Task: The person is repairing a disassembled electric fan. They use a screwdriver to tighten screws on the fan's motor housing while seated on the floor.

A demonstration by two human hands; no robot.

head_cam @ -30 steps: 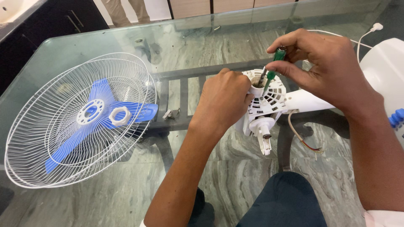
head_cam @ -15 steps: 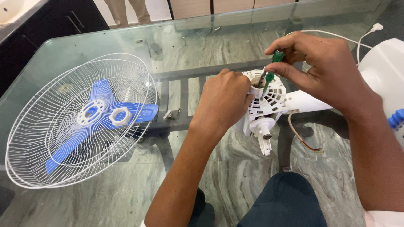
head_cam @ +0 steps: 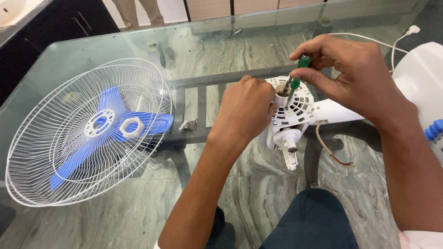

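Two hands at centre right of the glass table (head_cam: 138, 41): left hand (head_cam: 244, 110) clenched round the rigid, light-looking white plastic motor housing (head_cam: 293, 108), right hand (head_cam: 355, 78) pinching a slim green screwdriver (head_cam: 295, 80) upright into it, best gripped by its ribbed body; wire guard (head_cam: 78, 133) with blue blades (head_cam: 106, 133) resting far left.

A white plastic fan motor housing (head_cam: 295, 108) with slotted vents lies on its side on the glass table, right of centre, its shaft pointing toward the near edge. A green-handled screwdriver (head_cam: 295, 78) stands tilted, tip down in the housing's top.
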